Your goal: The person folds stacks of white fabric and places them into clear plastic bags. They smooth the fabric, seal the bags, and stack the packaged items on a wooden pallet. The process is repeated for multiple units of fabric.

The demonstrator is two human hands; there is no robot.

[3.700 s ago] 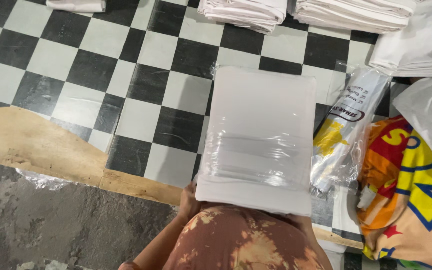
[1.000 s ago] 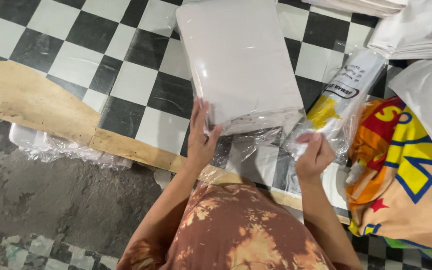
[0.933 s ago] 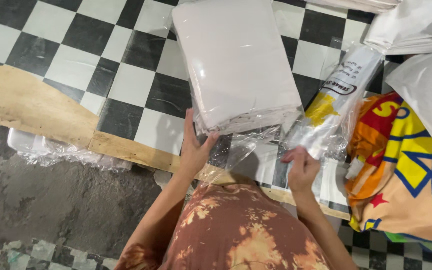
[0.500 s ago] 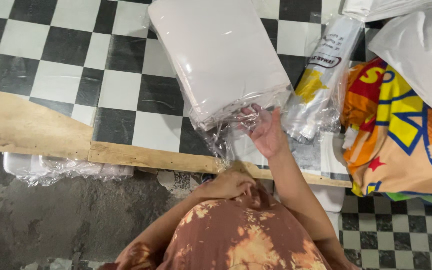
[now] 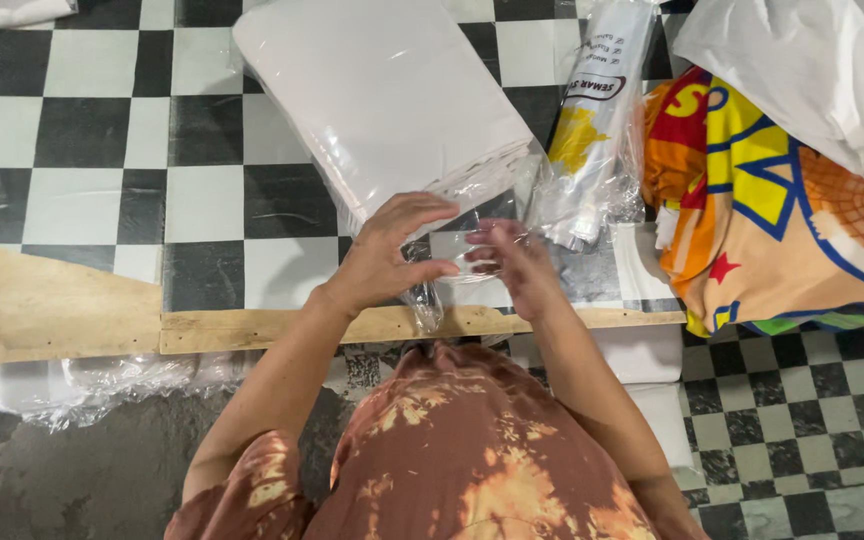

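The clear plastic bag [image 5: 452, 215] lies in the middle of the frame on the checkered surface [image 5: 102, 130], and its upper part is filled by a flat stack of white sheets [image 5: 382, 95] that reaches toward the top centre. The stack sits fully inside the bag; only the loose, crinkled mouth of the bag, at the lower end near the person, is open and empty. The left hand [image 5: 387, 255] pinches that loose plastic between thumb and curled fingers, just below the stack's near edge. The right hand [image 5: 507, 255], just beside it to the right, has its fingertips closed on the same loose end. So the filling looks done, while the mouth of the bag is not yet folded or sealed, as far as can be judged.

Just right of the bag lies a roll of plastic bags [image 5: 592, 120] with a yellow print, slanting up toward the top of the frame. Further right rests a colourful printed sack [image 5: 752, 200], partly under a white plastic bag [image 5: 812, 70] in the upper right corner. A wooden board [image 5: 52, 320] crosses the lower left, touching the edge of the checkered surface.
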